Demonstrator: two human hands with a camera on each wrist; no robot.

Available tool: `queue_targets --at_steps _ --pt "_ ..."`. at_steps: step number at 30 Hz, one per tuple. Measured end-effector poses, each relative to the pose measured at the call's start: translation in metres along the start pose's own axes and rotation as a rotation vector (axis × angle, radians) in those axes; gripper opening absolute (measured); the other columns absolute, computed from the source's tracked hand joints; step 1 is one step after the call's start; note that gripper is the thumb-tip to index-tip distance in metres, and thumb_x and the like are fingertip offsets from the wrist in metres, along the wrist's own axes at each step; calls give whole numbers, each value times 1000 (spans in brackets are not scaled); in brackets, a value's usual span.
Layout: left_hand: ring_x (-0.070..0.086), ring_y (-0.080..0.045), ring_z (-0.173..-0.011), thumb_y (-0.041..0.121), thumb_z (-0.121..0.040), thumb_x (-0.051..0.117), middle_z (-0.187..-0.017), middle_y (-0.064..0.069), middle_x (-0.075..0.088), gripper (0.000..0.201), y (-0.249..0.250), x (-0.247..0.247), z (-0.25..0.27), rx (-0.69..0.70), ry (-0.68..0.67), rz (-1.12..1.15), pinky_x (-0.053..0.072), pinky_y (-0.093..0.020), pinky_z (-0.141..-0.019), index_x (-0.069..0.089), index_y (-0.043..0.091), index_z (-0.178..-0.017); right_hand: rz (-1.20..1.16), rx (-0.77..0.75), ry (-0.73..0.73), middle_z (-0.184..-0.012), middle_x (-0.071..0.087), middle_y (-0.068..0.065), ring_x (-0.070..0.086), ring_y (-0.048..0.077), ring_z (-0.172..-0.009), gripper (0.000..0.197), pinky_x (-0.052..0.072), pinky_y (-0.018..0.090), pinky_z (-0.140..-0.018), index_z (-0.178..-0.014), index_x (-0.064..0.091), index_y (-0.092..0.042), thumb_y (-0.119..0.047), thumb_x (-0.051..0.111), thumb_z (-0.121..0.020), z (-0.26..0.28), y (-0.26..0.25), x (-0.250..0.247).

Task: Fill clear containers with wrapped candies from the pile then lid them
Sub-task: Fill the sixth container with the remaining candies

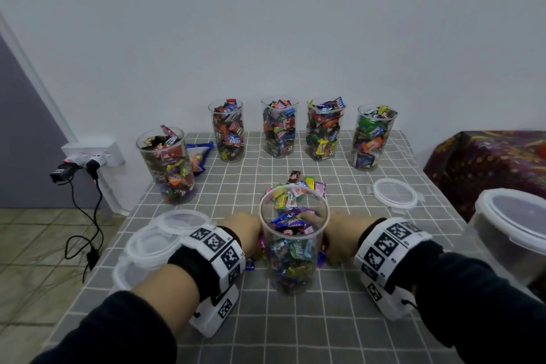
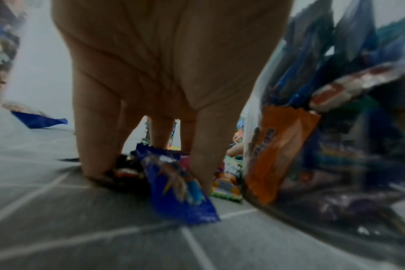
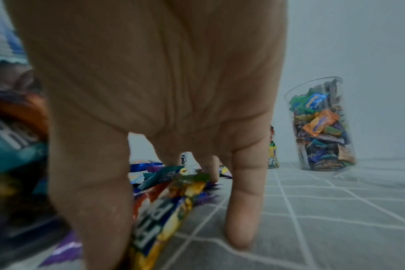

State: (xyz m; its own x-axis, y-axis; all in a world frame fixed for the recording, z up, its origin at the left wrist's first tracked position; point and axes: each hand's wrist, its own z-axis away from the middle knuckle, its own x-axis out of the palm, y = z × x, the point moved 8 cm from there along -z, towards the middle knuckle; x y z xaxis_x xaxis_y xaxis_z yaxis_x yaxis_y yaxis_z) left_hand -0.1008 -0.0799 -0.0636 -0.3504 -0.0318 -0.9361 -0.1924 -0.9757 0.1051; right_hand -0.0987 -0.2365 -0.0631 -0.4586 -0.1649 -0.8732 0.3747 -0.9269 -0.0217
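A clear container (image 1: 294, 248), partly filled with wrapped candies, stands at the table's near centre. The candy pile (image 1: 307, 185) lies behind and around it. My left hand (image 1: 246, 230) reaches past the container's left side, my right hand (image 1: 339, 232) past its right side. In the left wrist view, the left hand (image 2: 150, 173) has its fingers pointing straight down onto wrappers, with a blue candy (image 2: 180, 193) between them and the container (image 2: 312, 164) beside it. The right hand (image 3: 185, 228) likewise sets straight fingers on the cloth and on a yellow candy (image 3: 164, 210).
Several full containers (image 1: 279, 130) without lids stand along the back and at the left (image 1: 170, 168). A loose lid (image 1: 394, 193) lies at the right; stacked lids (image 1: 165, 233) lie at the left edge. A large lidded tub (image 1: 514, 233) sits near right. A blue bag (image 1: 201, 156) lies behind.
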Motion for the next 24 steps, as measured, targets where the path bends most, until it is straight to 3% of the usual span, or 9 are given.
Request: queue_targets --at_steps 6,10,19,24 --pt "63 -28 -96 24 -87 60 -104 -10 67 24 0 -5 3 -23 38 -7 53 -36 -85 66 13 -107 13 -43 56 -156 15 2 36 30 -133 87 39 41 -107 -150 22 -29 -22 71 -79 -6 0 2" --pt "64 -28 -89 20 -89 56 -96 -10 68 18 -2 -9 5 -41 87 101 54 -39 -84 68 8 -93 -59 -61 119 -147 32 1 41 26 -130 71 39 40 -106 -145 31 -28 -22 66 -83 -7 0 0" --pt "63 -27 -92 18 -90 52 -99 -10 67 19 1 -17 13 -31 158 99 53 -38 -85 66 10 -100 -101 -70 209 -127 48 10 51 27 -117 39 43 37 -100 -132 49 -15 -23 51 -94 -4 -6 -8" --pt "63 -27 -89 15 -90 51 -93 -9 67 16 0 -23 16 -62 211 133 53 -39 -84 65 11 -95 -124 -50 223 -124 51 9 53 27 -114 37 44 37 -99 -130 53 -17 -23 50 -94 -3 -4 -10"
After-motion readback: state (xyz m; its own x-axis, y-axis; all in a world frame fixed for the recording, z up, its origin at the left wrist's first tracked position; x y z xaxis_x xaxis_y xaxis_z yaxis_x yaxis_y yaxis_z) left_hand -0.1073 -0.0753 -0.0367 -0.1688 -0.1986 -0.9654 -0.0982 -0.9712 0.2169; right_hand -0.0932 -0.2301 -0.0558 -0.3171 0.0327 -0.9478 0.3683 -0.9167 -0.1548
